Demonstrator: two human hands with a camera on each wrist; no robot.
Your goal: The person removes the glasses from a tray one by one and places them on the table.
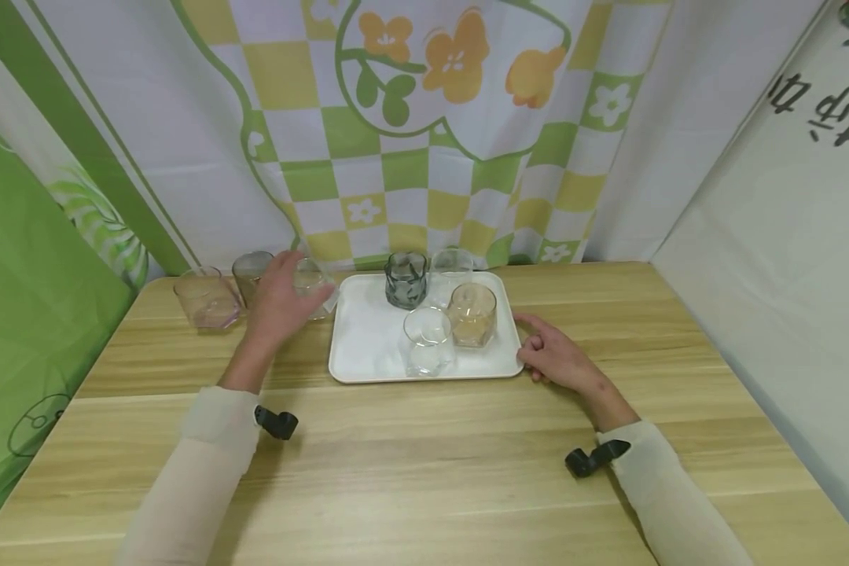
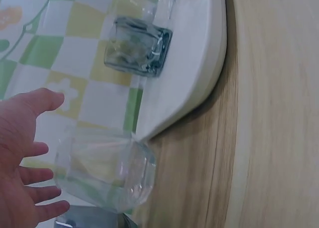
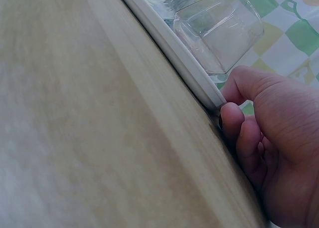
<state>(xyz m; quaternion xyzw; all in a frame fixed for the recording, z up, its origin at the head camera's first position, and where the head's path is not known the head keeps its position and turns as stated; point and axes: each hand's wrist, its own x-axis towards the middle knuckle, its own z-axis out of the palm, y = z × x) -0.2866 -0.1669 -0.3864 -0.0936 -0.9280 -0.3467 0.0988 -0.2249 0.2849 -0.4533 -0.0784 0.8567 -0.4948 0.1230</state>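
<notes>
My left hand (image 1: 277, 303), fingers spread, reaches around a clear glass (image 2: 107, 170) that stands on the table just left of a white tray (image 1: 361, 350). In the left wrist view a gap shows between the fingers and this glass. My right hand (image 1: 555, 358) holds the tray's right edge near its front corner, thumb and fingers against the rim. Upright on the tray are a faceted grey-blue glass (image 1: 406, 281), a clear glass (image 1: 453, 267) behind, an amber glass (image 1: 473, 316) and a clear glass (image 1: 428, 350) in front.
Left of my left hand stand a pinkish glass (image 1: 208, 300) and a smoky grey glass (image 1: 249, 271), the latter partly hidden by the hand. A patterned curtain (image 1: 403, 173) hangs along the back edge of the wooden table (image 1: 424, 464).
</notes>
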